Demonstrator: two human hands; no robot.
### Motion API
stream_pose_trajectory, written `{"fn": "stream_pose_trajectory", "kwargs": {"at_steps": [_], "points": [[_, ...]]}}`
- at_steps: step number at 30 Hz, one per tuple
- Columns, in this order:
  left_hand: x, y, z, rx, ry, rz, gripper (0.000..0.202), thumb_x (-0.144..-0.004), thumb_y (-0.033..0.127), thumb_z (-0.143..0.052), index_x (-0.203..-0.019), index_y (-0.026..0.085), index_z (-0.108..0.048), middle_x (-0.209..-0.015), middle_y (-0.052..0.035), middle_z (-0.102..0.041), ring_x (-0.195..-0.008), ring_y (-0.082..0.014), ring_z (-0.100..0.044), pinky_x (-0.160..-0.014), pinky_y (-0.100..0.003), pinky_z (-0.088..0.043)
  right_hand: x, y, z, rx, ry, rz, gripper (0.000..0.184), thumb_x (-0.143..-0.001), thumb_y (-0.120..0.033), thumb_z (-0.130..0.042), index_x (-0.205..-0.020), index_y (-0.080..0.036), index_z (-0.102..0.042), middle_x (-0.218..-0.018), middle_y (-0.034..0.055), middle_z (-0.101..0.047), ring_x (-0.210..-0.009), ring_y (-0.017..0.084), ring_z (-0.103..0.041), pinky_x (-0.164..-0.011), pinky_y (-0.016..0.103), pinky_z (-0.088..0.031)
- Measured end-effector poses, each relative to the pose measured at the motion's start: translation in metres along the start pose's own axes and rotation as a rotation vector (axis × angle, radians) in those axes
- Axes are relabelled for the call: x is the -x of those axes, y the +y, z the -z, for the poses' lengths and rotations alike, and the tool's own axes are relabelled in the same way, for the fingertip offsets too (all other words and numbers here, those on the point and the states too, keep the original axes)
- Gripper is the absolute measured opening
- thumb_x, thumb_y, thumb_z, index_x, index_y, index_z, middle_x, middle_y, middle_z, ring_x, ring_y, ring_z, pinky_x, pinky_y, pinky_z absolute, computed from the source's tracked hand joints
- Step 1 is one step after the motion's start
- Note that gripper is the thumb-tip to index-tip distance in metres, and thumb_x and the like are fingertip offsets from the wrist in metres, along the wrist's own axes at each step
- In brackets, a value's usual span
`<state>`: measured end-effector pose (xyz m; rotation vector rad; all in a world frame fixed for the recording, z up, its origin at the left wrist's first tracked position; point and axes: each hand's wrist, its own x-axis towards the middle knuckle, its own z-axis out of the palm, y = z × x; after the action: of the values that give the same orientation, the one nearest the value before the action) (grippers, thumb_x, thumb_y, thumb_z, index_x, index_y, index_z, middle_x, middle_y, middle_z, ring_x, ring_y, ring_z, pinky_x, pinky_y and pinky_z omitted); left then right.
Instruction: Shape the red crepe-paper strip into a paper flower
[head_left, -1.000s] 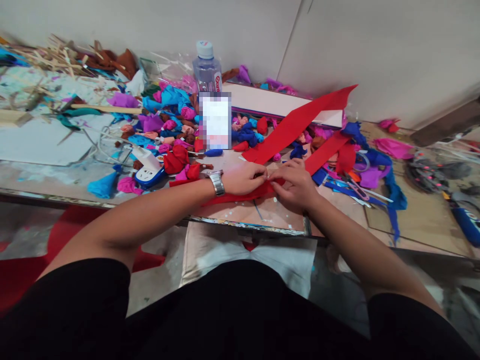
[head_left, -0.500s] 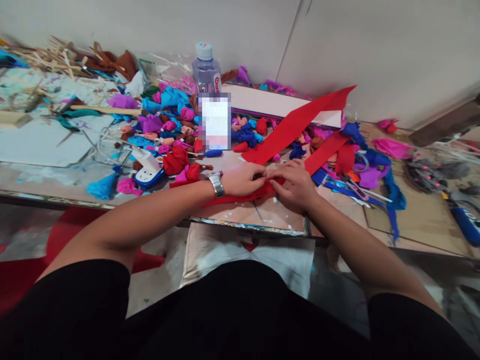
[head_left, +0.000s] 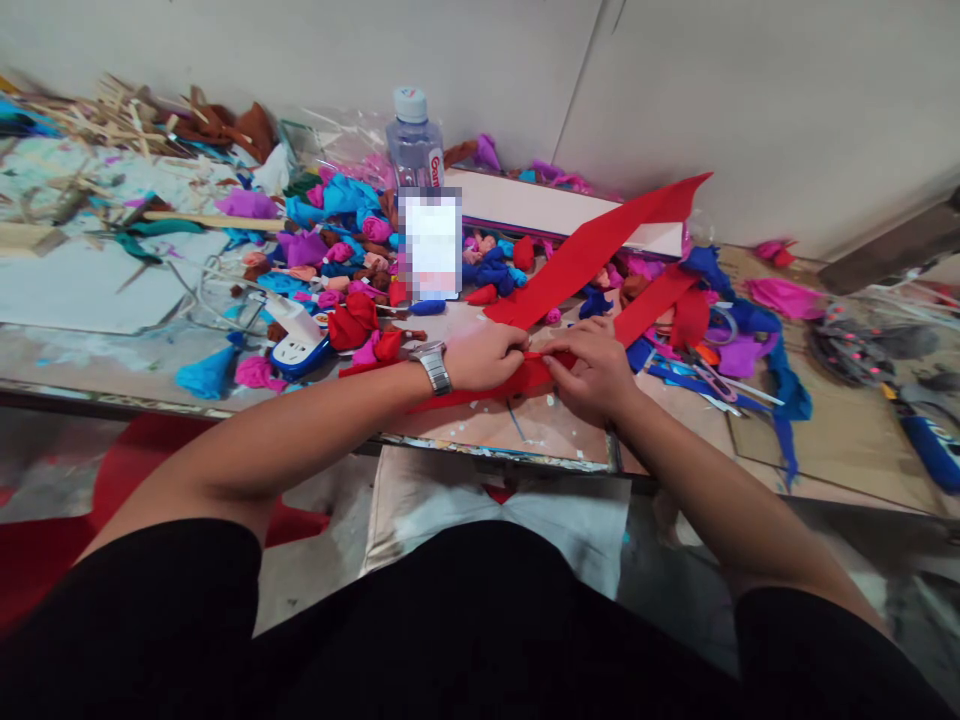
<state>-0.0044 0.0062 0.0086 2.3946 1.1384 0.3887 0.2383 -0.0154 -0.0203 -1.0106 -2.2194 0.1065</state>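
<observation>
Between my two hands a red strip of paper or cloth [head_left: 534, 374] lies low over the table's front edge. My left hand [head_left: 486, 358], with a metal watch at its wrist, is closed on the strip, its fingertips mostly hidden. My right hand [head_left: 592, 368] pinches the same strip with thumb and fingers, a short gap from the left. Behind them a longer red strip [head_left: 592, 255] slants up to the right across a white box [head_left: 540, 208]. Another red piece [head_left: 654, 305] lies just beyond my right hand.
Several small crumpled bundles [head_left: 352, 318] in many colours cover the table behind my hands. A blurred phone-like panel [head_left: 431, 245] leans by a water bottle [head_left: 414, 140]. A white power strip [head_left: 298, 350] and green-handled pliers [head_left: 154, 235] lie left; pink-handled scissors [head_left: 720, 385] lie right.
My hands have drawn slightly apart, and more of the red strip shows between them. The left hand is a little further left. The things around look unmoved.
</observation>
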Motion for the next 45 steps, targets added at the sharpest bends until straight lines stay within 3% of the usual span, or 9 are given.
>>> {"fn": "stream_pose_trajectory", "kwargs": {"at_steps": [8,18,27,38,45], "points": [[0.0008,0.0022,0.0005,-0.123,-0.032,0.056,0.04,-0.096,0.03,-0.044,-0.108,0.019,-0.081,-0.099,-0.0105,-0.082,-0.087,-0.0246,-0.071,-0.072,-0.035,-0.043,-0.0011,-0.0038,0.0028,0.013,0.018,-0.055,0.008,-0.1,-0.032,-0.071,-0.102,-0.029,-0.079,-0.104,0.0014,-0.087,-0.099,0.027,-0.073,-0.108,0.053,-0.04],[0.0015,0.0002,-0.0034,0.106,0.0,-0.076,0.036,-0.1,0.037,-0.046,-0.097,0.016,-0.076,-0.087,-0.0077,-0.076,-0.076,-0.0185,-0.063,-0.07,-0.032,-0.039,-0.0015,-0.0051,0.0006,-0.011,-0.047,0.027,0.009,-0.1,-0.028,-0.069,-0.1,-0.028,-0.078,-0.099,0.0019,-0.086,-0.097,0.026,-0.073,-0.104,0.052,-0.04],[-0.0001,-0.002,-0.0067,0.162,-0.017,-0.086,0.026,-0.097,0.03,-0.049,-0.089,0.017,-0.07,-0.08,-0.0031,-0.07,-0.071,-0.015,-0.056,-0.071,-0.032,-0.037,-0.0023,-0.0049,0.0019,-0.018,-0.079,0.048,0.009,-0.101,-0.03,-0.069,-0.1,-0.027,-0.078,-0.099,0.0032,-0.086,-0.1,0.026,-0.073,-0.104,0.052,-0.04],[-0.0006,-0.0016,-0.0063,0.137,0.009,-0.088,0.028,-0.101,0.033,-0.052,-0.095,0.016,-0.073,-0.082,-0.0041,-0.074,-0.069,-0.0146,-0.058,-0.069,-0.03,-0.038,-0.0019,-0.0035,0.0016,-0.009,-0.081,0.02,0.01,-0.102,-0.032,-0.069,-0.103,-0.027,-0.078,-0.103,0.0033,-0.086,-0.102,0.027,-0.072,-0.106,0.052,-0.038],[0.0011,-0.0001,-0.0054,0.154,0.017,-0.086,0.034,-0.104,0.04,-0.05,-0.098,0.016,-0.074,-0.09,-0.0068,-0.078,-0.078,-0.0174,-0.065,-0.072,-0.031,-0.04,-0.0014,-0.0045,0.0014,0.001,-0.104,-0.02,0.01,-0.102,-0.032,-0.068,-0.105,-0.028,-0.076,-0.105,0.0045,-0.085,-0.103,0.028,-0.071,-0.107,0.053,-0.038]]}}
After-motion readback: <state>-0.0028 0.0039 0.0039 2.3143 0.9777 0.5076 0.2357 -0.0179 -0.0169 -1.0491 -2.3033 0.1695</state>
